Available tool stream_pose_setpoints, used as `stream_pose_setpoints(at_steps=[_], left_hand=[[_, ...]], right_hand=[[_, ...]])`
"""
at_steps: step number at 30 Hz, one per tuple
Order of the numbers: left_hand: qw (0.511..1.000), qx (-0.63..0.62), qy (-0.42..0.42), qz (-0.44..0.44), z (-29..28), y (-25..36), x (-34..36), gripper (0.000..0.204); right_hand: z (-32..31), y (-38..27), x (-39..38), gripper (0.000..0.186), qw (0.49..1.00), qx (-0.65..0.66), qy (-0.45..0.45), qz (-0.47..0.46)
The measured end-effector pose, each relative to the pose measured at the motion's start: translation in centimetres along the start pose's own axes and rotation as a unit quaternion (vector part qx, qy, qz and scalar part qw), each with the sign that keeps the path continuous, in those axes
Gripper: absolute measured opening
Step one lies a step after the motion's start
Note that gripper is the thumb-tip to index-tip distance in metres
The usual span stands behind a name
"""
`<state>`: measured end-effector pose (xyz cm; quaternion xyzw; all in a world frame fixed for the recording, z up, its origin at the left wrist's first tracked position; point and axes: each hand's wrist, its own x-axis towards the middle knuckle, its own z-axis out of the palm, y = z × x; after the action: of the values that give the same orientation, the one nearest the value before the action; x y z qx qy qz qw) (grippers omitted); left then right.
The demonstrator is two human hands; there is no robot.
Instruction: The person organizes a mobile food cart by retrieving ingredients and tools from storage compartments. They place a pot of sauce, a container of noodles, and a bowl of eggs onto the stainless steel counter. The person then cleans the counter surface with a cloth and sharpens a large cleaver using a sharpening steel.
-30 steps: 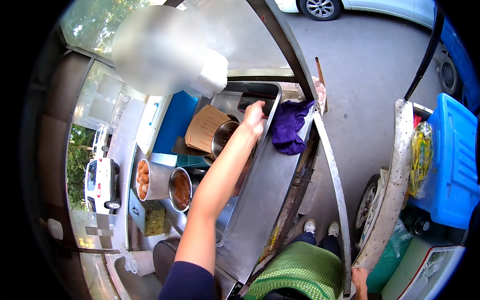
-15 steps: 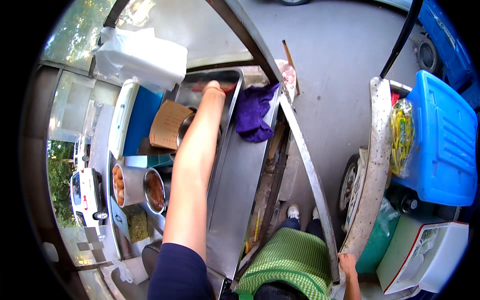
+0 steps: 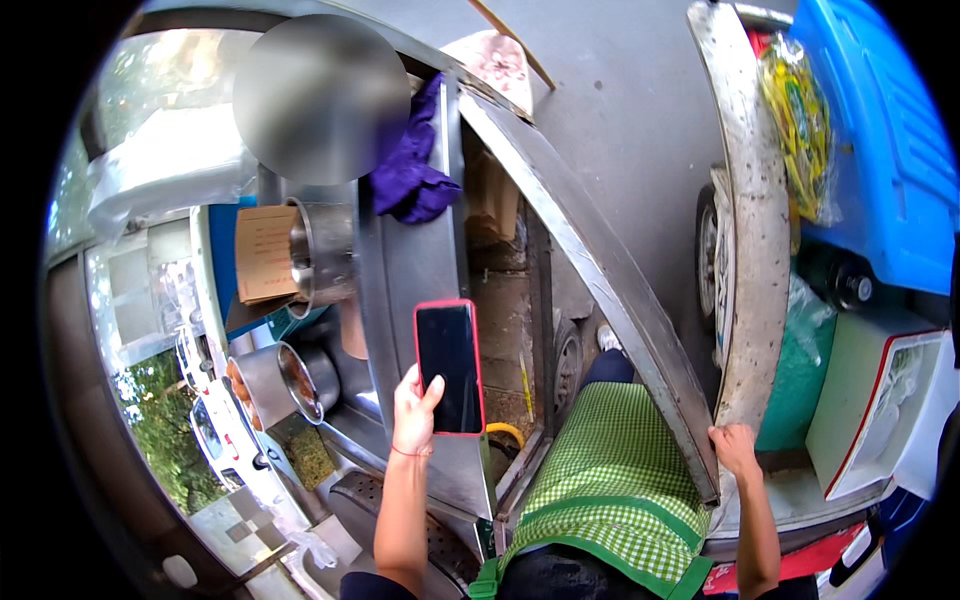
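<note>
My left hand (image 3: 415, 408) is closed round a smartphone (image 3: 449, 365) in a red case, held upright over the stainless steel counter's edge. Its dark screen faces me, with my thumb lying across the lower left side. My right hand (image 3: 735, 447) has its fingers curled over the lower end of a weathered whitish board (image 3: 755, 300), close to the foot of a slanted metal bar (image 3: 620, 290). Past the phone, a crumpled purple cloth (image 3: 415, 170) drapes over the steel counter (image 3: 405, 280).
Steel pots stand at the left, one with brown eggs (image 3: 240, 385), another with reddish sauce (image 3: 300, 380). A cardboard piece (image 3: 265, 253) leans by a larger pot (image 3: 325, 250). On the right are a blue plastic bin (image 3: 880, 150) and a white foam box (image 3: 870, 410). A blurred disc covers the upper left.
My left arm has drawn back from the far end of the counter, and that hand now holds the smartphone. My right hand stays at the board's end. The view has shifted.
</note>
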<state>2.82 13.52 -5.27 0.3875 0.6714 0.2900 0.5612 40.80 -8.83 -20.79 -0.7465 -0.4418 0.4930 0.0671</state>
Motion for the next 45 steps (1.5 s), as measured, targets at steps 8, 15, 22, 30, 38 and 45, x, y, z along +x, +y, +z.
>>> stream_pose_setpoints(at_steps=[8,15,22,30,38,45], left_hand=[[0.956,0.185,0.166,0.158,-0.2,-4.6,0.6,0.042],[0.899,0.257,0.281,0.216,-0.2,-7.1,0.8,0.040],[0.902,0.228,0.321,0.178,-1.7,-9.1,0.1,0.051],[0.753,0.587,0.194,0.224,1.5,-7.4,-1.1,0.075],[0.766,0.482,0.183,0.383,5.8,-8.4,-2.7,0.028],[0.780,-0.472,0.411,-0.012,3.1,-21.8,18.5,0.097]], right_hand=[[1.1,2.4,0.9,0.036,0.997,0.059,-0.033,-0.028],[1.0,2.4,1.5,0.039,0.994,0.085,-0.039,-0.063],[1.2,2.6,1.5,0.039,0.991,0.097,-0.041,-0.080],[1.0,2.4,1.6,0.038,0.992,0.086,-0.051,-0.083],[0.6,1.9,2.0,0.038,0.991,0.087,-0.047,-0.089],[1.0,2.4,1.2,0.040,0.991,0.096,-0.049,-0.077]])
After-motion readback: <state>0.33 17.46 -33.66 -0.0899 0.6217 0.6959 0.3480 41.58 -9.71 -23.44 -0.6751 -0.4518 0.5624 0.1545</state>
